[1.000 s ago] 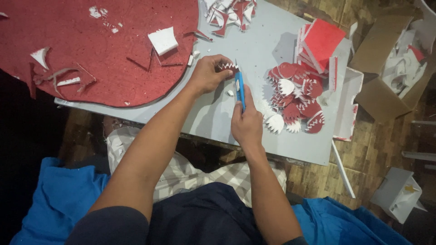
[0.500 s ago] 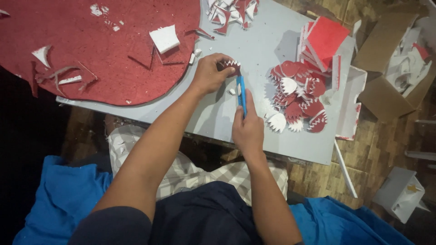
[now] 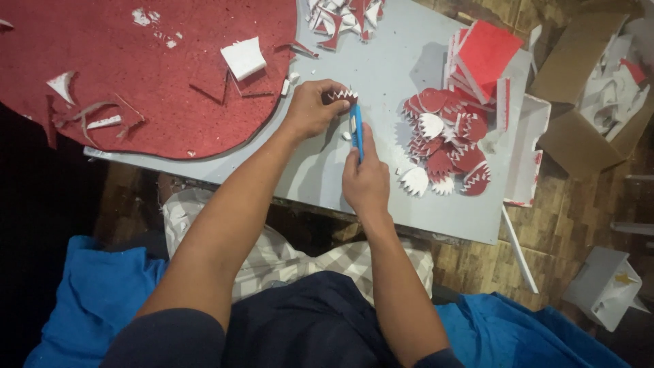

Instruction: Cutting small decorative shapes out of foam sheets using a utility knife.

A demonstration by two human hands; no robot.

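- The small red foam piece (image 3: 338,96) sits pinched in my left hand (image 3: 310,108), just above the grey bench (image 3: 381,68). Its top is dark red, and white zigzag teeth show along its cut edge, which faces the blade.
- The blue utility knife (image 3: 357,131) is gripped in my right hand (image 3: 366,182). It is slim and points away from me, almost straight up the bench, with its tip right at the toothed edge of the piece.
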